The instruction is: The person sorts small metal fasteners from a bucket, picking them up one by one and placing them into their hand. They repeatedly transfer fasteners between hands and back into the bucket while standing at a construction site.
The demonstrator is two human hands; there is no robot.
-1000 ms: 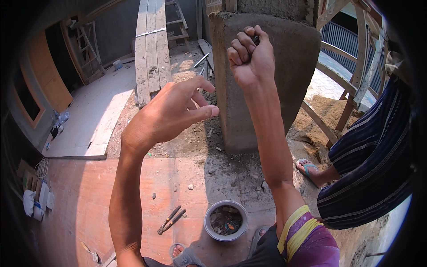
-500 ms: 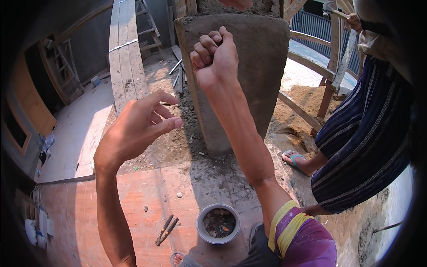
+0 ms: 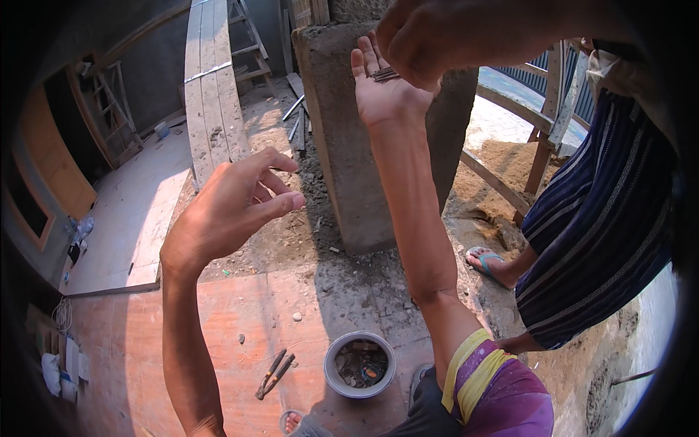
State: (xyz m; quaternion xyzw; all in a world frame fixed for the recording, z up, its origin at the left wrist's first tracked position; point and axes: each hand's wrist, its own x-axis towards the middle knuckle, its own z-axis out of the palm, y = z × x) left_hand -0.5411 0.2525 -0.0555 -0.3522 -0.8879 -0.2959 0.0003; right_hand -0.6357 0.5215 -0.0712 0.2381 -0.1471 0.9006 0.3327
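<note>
My right hand point(image 3: 389, 102) is stretched out palm up in front of a rough grey cement pillar point(image 3: 331, 138), its fingers extended. Several thin nails point(image 3: 384, 73) lie across the palm. Just over it is a co-worker's hand point(image 3: 437, 40), fingers bent down toward the nails; it covers part of my palm, and whether it touches the nails I cannot tell. My left hand point(image 3: 222, 207) hangs in the air left of the pillar, fingers loosely curved and apart, with nothing in it.
By my feet stand a round bucket point(image 3: 360, 394) with scraps in it and dark-handled pliers point(image 3: 275, 374). A person in a striped wrap point(image 3: 604, 226) stands at right, near a timber frame point(image 3: 542, 164). A long plank point(image 3: 211, 95) and a ladder point(image 3: 247, 36) are farther left.
My right fist has opened and turned palm up, showing the nails. The co-worker's hand has come in from the top over it. My left hand has barely moved.
</note>
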